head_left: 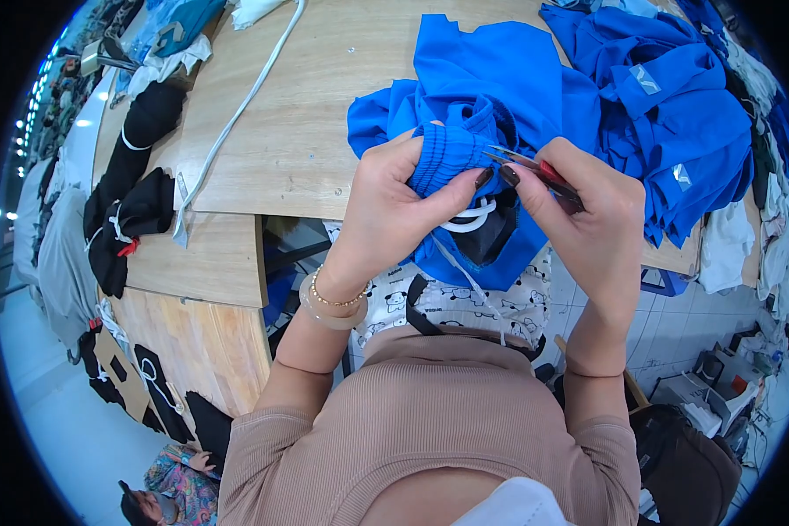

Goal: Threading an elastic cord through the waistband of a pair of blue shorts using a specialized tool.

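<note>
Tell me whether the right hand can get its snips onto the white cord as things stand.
Probably yes. The right hand holds the snips just above the white cord, which the left hand leaves uncovered below the blue waistband.

Both hands [394, 202] [587, 219] raised, fingers [465, 186] seemingly pinched together.

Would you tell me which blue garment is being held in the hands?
The blue garment with the ribbed waistband and white drawstring, at the table's near edge; the others lie piled untouched to the right.

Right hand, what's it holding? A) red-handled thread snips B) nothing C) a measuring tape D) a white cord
A: the right hand pinches small red-handled snips, blades pointing at the ribbed waistband of the blue garment that the left hand grips.
</note>
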Action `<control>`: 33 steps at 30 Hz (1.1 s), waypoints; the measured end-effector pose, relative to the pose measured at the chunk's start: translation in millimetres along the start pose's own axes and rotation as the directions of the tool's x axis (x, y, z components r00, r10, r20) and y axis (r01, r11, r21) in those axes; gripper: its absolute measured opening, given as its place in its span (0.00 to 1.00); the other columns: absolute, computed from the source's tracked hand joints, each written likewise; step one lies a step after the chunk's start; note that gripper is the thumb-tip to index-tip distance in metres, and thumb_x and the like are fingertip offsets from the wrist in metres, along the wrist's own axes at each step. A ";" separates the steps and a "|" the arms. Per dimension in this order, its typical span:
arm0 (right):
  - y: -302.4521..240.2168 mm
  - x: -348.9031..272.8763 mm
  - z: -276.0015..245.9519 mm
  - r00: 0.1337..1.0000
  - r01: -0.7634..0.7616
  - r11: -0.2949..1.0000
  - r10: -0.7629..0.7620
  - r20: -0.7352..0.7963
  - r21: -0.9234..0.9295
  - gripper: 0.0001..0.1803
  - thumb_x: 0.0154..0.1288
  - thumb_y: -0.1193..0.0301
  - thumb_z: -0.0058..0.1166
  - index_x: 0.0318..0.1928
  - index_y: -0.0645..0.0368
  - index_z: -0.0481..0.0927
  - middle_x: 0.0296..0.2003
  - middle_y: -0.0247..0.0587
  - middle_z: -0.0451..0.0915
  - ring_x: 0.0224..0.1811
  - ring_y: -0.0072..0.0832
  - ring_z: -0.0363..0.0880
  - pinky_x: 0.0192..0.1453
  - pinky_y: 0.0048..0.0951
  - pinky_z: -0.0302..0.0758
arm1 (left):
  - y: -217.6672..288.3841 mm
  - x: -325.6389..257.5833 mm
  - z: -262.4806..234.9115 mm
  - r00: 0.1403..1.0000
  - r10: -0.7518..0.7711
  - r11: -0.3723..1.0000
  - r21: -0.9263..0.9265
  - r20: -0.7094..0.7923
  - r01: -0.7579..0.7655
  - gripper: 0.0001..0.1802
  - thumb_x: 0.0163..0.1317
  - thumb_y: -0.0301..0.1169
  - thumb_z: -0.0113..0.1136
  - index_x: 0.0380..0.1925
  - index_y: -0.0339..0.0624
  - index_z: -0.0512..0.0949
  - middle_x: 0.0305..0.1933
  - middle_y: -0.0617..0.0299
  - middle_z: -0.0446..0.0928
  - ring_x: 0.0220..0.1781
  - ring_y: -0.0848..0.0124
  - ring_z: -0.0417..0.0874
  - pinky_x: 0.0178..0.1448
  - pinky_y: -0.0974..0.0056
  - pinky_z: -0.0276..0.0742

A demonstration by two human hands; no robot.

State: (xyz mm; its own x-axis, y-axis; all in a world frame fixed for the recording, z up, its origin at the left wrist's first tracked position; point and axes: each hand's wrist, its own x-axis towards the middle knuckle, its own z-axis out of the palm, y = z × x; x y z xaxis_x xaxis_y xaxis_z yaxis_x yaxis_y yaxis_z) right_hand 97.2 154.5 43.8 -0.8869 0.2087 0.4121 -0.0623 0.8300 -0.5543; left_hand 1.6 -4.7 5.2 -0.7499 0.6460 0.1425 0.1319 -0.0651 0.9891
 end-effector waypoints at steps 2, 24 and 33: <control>0.1 0.3 0.2 1.000 -0.004 1.000 0.004 0.005 0.002 0.09 0.56 0.69 0.62 0.27 0.58 0.75 0.20 0.37 0.76 0.17 0.28 0.73 0.18 0.24 0.63 | 2.2 -0.1 -0.3 1.000 -0.010 1.000 0.004 0.001 0.010 0.07 0.55 0.22 0.63 0.35 0.35 0.81 0.30 0.67 0.77 0.29 0.84 0.73 0.31 0.76 0.67; 17.4 11.3 5.7 0.957 -0.221 0.678 0.289 0.023 0.701 0.10 0.57 0.73 0.63 0.39 0.62 0.80 0.25 0.22 0.70 0.26 0.09 0.61 0.29 0.11 0.56 | -4.9 10.6 -4.6 0.978 0.194 0.978 0.067 0.077 -0.199 0.06 0.49 0.22 0.65 0.30 0.34 0.81 0.55 0.57 0.70 0.52 0.70 0.73 0.54 0.67 0.69; 21.6 3.8 27.2 0.912 -0.377 0.533 0.355 0.204 0.758 0.10 0.58 0.69 0.63 0.31 0.63 0.79 0.23 0.24 0.73 0.26 0.10 0.64 0.28 0.15 0.60 | -4.6 10.9 -9.1 0.982 0.150 0.989 -0.016 0.113 -0.149 0.09 0.48 0.23 0.67 0.31 0.36 0.82 0.59 0.58 0.68 0.53 0.69 0.73 0.54 0.67 0.70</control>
State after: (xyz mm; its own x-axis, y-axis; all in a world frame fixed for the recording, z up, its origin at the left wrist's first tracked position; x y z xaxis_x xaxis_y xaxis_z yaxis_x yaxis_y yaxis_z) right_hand 79.9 159.2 13.7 -0.9248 0.3791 0.0319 -0.0461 -0.0285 -0.9985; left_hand -13.0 -4.3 2.6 -0.6431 0.7110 0.2844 0.2318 -0.1731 0.9572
